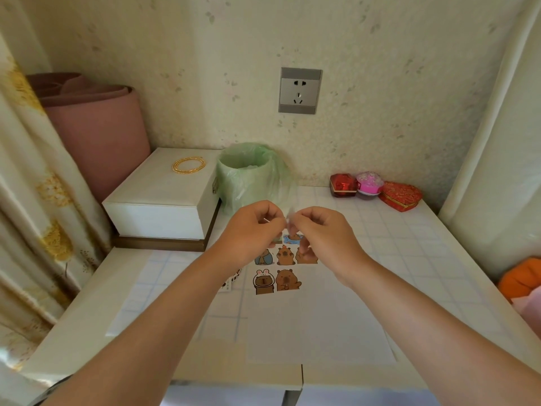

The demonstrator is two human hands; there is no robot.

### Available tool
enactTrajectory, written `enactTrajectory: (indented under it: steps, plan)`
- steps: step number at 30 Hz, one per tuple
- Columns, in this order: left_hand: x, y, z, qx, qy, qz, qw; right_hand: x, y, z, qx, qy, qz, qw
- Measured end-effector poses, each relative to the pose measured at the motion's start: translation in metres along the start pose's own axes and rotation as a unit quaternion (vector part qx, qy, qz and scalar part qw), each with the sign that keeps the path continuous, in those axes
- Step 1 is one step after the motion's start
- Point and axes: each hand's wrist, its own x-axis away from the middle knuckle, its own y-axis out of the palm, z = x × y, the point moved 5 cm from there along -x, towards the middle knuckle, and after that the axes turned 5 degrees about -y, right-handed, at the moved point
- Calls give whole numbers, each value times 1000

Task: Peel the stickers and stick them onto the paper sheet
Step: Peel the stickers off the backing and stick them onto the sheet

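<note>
Left hand, right hand on sticker

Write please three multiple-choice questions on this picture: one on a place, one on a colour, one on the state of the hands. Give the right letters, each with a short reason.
1. Where does the gold bead ring lie?
A. on the white box
B. on the pink roll
C. on the floor

2. What colour is the plastic bag?
A. black
B. green
C. blue

3. What do the left hand and the right hand do?
A. both lie flat on the table
B. one holds scissors
C. both pinch a small clear piece

Right letters:
1 A: the gold bead ring rests on the lid of the white box.
2 B: the plastic bag is pale green.
3 C: the two hands meet in the air, and the fingers of each are curled on the small clear piece between them.
</note>
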Motion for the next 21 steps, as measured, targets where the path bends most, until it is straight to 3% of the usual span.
enactTrajectory:
  steps: [7,14,21]
  plan:
    - [1,-8,4,-27,25,22,999,-5,1,-8,8,-37,26,999]
    - [4,-26,3,-19,-4,49,999,-4,15,-14,28,-24,-4,999]
    - [6,-88,-4,-34,-4,146,989,-10,29,-20,0,-5,10,1000]
